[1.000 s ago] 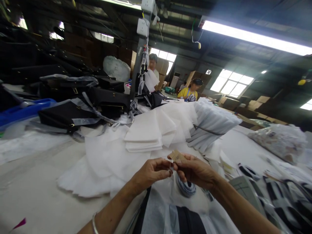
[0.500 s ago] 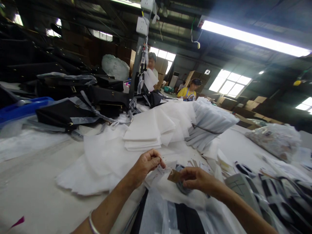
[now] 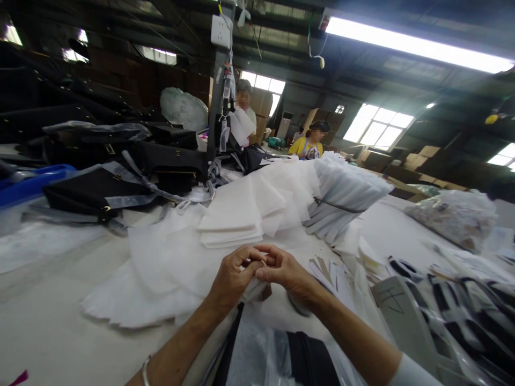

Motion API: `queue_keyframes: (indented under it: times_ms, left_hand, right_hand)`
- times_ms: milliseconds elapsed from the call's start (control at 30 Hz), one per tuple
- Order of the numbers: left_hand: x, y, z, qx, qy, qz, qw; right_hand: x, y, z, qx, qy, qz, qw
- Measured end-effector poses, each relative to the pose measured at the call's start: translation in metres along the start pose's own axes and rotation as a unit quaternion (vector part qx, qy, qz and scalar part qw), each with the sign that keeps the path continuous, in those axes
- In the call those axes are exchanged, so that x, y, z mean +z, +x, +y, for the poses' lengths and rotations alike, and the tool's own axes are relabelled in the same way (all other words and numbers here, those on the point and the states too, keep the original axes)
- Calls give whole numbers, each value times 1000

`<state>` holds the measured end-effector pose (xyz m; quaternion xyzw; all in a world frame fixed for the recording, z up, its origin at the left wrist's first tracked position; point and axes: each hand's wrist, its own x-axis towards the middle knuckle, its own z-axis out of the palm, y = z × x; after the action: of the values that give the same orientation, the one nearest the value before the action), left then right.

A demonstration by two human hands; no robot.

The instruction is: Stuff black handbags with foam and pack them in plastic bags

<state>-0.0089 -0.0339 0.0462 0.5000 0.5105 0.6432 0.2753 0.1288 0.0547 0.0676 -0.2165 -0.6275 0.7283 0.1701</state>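
Observation:
My left hand point(image 3: 235, 276) and my right hand point(image 3: 285, 271) meet above the table, fingertips pinched together on a thin tag string point(image 3: 263, 263). White paper tags point(image 3: 252, 290) hang under the left fingers, and a small brown tag point(image 3: 266, 292) dangles below the right ones. Both tags are partly covered by my fingers. Directly below lies a black bag point(image 3: 311, 354) with clear plastic wrap over it, cut off by the lower edge of the view. A dark roundish item point(image 3: 298, 304) is mostly hidden behind my right wrist.
White foam sheets point(image 3: 229, 214) fan out ahead, beside a strapped bundle point(image 3: 346, 187). Black bags point(image 3: 96, 190) pile up at left near a post point(image 3: 215, 102). Paper strips point(image 3: 328, 271), a grey board point(image 3: 396, 305) and wrapped straps point(image 3: 462, 316) lie at right. Two co-workers are farther back.
My right hand has moved left with the brown tag, up to my left hand, and now pinches at the string. The left hand stays nearly in place. The view has shifted slightly.

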Motion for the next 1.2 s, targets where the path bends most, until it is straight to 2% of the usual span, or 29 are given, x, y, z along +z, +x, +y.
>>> queue_keyframes:
  times_ms: [133, 267, 367, 467, 533, 633, 767, 967, 1100, 1200]
  left_hand:
    - [-7, 4, 0, -57, -49, 10, 997]
    - [-8, 6, 0, -66, -129, 27, 989]
    - [-5, 4, 1, -91, -187, -10, 978]
    - [1, 0, 4, -128, -227, -63, 964]
    - [4, -2, 5, -131, -232, -76, 961]
    - [5, -3, 4, -128, -222, -77, 964]
    - [4, -1, 0, -126, -191, -72, 971]
    - [0, 2, -1, -100, -163, -33, 981]
    - [-5, 4, -1, -81, -166, -6, 983]
    - [-5, 5, 0, -94, -183, -7, 979]
  right_hand:
    - [-10, -3, -6, 29, -67, 15, 997]
    - [-25, -14, -14, 50, -217, -1, 975]
    - [-34, -21, -23, 54, -292, -23, 955]
    - [-33, -21, -30, -5, -266, -64, 962]
    - [-28, -17, -30, -31, -211, -72, 974]
    - [-18, -10, -21, -33, -121, -52, 991]
    - [-10, -4, -11, -15, -46, -74, 996]
    - [-9, -9, -13, 14, -45, -80, 996]
    - [-17, -16, -14, 33, -65, -94, 993]
    - [-24, -22, -16, 68, -89, -88, 990]
